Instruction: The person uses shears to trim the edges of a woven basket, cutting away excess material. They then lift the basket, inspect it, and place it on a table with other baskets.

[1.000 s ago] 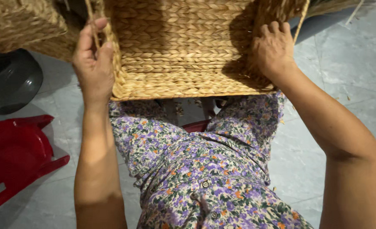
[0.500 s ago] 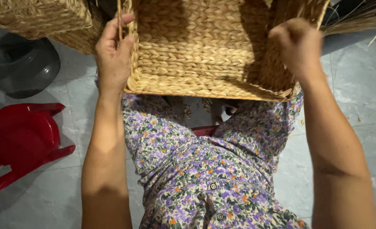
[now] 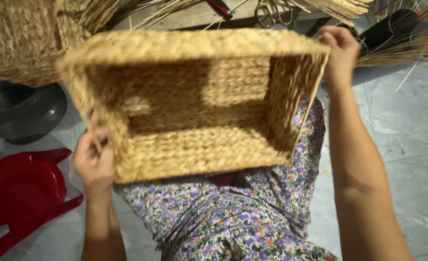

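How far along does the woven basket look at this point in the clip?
The woven basket looks largely formed: base, four walls and rim appear fully braided, with no gaps visible. In hand: the left hand grips its near left corner, the right hand its far right corner, opening tilted toward the camera. Loose straw and scissors lie behind, so trimming may remain.

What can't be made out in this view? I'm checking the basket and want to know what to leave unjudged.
- Head view: the outer bottom of the basket faces away.
- The left hand fingers are partly behind the basket rim.
- The right hand fingertips are hidden by the far corner.
- The scissors and the red-handled tool are cut off by the top edge.
- The basket rim is motion-blurred.
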